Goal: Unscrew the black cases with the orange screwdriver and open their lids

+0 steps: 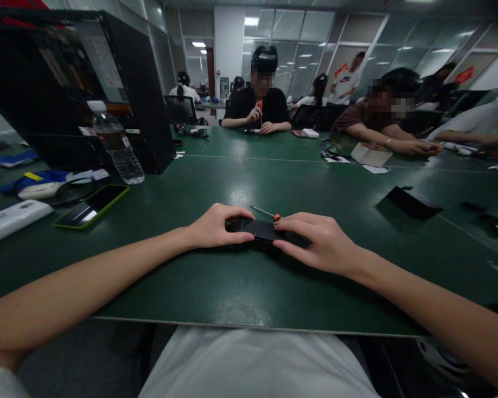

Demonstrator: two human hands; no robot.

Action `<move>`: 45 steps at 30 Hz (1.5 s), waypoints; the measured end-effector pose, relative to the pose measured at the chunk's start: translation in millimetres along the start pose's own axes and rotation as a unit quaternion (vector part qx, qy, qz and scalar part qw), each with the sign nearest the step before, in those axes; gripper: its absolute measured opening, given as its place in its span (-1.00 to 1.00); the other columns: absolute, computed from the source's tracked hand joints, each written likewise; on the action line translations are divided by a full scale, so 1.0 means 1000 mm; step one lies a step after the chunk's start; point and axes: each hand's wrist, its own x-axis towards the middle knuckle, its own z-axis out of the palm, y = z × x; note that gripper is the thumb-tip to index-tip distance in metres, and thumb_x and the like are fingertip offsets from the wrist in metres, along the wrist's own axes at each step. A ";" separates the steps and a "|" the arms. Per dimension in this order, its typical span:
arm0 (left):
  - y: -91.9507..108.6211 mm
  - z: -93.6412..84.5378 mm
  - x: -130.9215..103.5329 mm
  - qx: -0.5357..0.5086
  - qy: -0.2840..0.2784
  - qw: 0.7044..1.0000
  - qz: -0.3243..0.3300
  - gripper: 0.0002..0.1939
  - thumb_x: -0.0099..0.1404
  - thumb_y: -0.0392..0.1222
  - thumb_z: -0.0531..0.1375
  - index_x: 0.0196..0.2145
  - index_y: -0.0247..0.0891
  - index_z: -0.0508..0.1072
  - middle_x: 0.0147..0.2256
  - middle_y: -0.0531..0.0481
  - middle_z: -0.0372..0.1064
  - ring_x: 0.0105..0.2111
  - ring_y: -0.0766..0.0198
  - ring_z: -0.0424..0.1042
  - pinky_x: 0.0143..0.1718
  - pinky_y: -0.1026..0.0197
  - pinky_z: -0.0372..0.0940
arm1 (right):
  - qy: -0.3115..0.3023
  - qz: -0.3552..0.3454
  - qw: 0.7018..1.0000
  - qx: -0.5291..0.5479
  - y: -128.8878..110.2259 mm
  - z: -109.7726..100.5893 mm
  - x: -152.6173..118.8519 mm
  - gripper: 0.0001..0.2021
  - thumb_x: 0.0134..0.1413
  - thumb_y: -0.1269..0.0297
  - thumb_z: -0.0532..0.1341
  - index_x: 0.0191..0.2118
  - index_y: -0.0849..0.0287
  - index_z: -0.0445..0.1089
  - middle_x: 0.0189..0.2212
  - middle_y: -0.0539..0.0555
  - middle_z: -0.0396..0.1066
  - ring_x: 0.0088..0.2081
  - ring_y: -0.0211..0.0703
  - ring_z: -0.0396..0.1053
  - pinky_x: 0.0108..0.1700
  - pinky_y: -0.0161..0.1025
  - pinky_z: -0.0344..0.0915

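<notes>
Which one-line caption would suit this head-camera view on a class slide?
Two bare hands, left and right, hold a flat black object above a green table.

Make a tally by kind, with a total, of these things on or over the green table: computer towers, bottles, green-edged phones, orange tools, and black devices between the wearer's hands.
Computer towers: 1
Bottles: 1
Green-edged phones: 1
Orange tools: 2, counting one held by the person across
Black devices: 1
Total: 6
</notes>
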 end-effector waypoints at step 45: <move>-0.002 -0.003 -0.001 -0.012 0.001 1.000 0.006 -0.58 0.23 0.01 0.36 -0.06 -0.32 0.56 -0.24 -0.04 0.57 -0.31 0.25 0.51 -0.25 0.28 0.32 | -0.008 -0.028 1.000 -0.008 -0.003 0.002 0.004 -0.74 0.32 0.24 0.21 -0.01 0.23 0.54 -0.12 0.23 0.56 -0.16 -0.08 0.55 -0.16 -0.17 0.53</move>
